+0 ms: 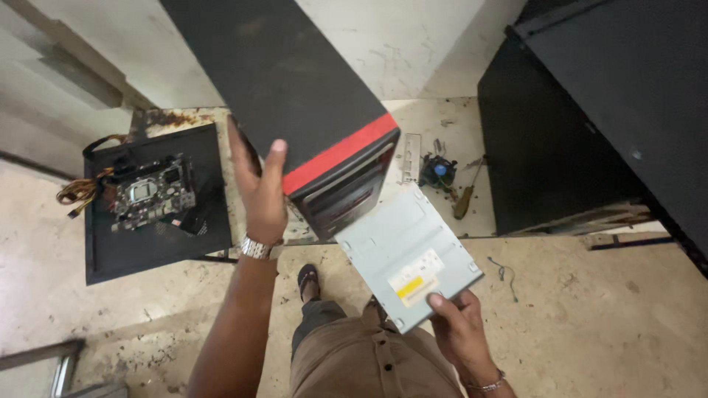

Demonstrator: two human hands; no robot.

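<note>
Nearest, the right hand (pixel 459 323) pinches the near edge of a grey optical drive (pixel 408 254), its far end at the front of the black computer case (pixel 295 96). The left hand (pixel 259 193) grips that case's side, standing on the counter (pixel 457 140) beside a motherboard (pixel 151 190).
</note>
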